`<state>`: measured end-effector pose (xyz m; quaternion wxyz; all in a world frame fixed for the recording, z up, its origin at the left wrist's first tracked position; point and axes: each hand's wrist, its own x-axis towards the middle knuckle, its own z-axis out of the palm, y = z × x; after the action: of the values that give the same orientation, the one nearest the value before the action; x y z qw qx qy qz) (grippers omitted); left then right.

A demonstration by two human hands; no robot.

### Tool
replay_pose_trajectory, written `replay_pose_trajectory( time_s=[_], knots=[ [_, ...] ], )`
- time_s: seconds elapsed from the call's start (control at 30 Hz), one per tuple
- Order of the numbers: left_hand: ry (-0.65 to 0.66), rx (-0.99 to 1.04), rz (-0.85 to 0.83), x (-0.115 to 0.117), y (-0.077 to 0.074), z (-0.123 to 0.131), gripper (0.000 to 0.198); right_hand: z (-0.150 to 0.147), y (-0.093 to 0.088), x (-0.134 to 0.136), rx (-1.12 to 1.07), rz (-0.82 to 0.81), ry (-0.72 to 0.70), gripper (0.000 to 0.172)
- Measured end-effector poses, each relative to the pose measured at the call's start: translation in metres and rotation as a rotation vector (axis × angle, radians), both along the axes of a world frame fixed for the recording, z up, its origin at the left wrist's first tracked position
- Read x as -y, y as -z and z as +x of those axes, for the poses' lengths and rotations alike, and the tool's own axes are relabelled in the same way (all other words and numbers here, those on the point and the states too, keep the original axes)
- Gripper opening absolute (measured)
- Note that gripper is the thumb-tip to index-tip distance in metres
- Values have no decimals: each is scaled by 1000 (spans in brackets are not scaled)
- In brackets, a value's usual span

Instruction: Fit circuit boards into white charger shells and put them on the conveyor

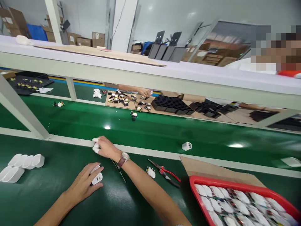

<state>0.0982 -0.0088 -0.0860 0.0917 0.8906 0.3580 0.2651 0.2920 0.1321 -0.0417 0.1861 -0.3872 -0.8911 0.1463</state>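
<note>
My left hand [82, 182] rests on the green bench, its fingers curled round a white charger housing [97, 179] with two port slots facing up. My right hand [107, 148] reaches across to the bench's pale edge rail, fingers drawn together and white covers on the fingertips. Whatever is between those fingers, if anything, is hidden. Below the right wrist lies a thin metal tool [120, 172]. Right of that forearm are a small white wired part [150, 172] and red-and-black long-nose pliers [164, 172].
Open white housings [28, 161] stand at left. A red tray [196, 180] of white wired parts sits at right by cardboard [218, 171]. On the green belt [160, 133] is another charger [187, 146]. Across it, a co-worker's hand [144, 91] is near parts and black trays [172, 105].
</note>
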Motion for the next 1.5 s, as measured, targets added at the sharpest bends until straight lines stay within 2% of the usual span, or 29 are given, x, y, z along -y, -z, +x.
replay_pose_trajectory(
  time_s=[0.1, 0.17, 0.2, 0.27, 0.37, 0.5, 0.6, 0.7, 0.8, 0.97, 1.1, 1.23, 1.4, 1.5],
  knots=[
    [19, 22, -5, 5, -5, -1, 64, -48, -3, 18, -7, -13, -191, 15],
    [29, 23, -32, 9, -10, -7, 69, -56, -8, 24, -25, -15, -223, 22],
    [32, 15, -56, 10, -13, -10, 72, -51, -10, 26, -40, -15, -208, 27],
    [31, 2, -104, 12, -19, -18, 73, -23, -15, 32, -71, -12, -126, 37],
    [41, 9, -138, 9, -21, -28, 67, 50, -18, 59, -84, -10, 60, 51],
    [7, 20, -102, 2, -16, -30, 68, 141, -4, 126, -27, 59, 353, 67],
    [-21, -14, -8, 0, -19, -27, 75, 172, 12, 175, 73, 105, 462, 73],
    [13, -80, 76, 2, -27, -23, 56, 173, 19, 203, 146, 165, 448, 63],
    [54, -87, 121, 8, -35, -19, 34, 165, 16, 212, 150, 203, 416, 55],
    [67, -14, 99, 29, -39, 1, 24, 150, 10, 215, 99, 180, 347, 37],
    [-18, -22, 70, 50, -31, 21, 29, 138, 14, 222, 23, 156, 308, 37],
    [-82, -83, -19, 60, -25, 25, 44, 137, 20, 230, -45, 180, 333, 35],
    [-45, -69, -252, 60, -35, 19, 63, 141, 14, 240, -139, 191, 436, 48],
    [26, -12, -359, 56, -39, 25, 56, 133, -1, 248, -244, 129, 411, 47]
  ],
)
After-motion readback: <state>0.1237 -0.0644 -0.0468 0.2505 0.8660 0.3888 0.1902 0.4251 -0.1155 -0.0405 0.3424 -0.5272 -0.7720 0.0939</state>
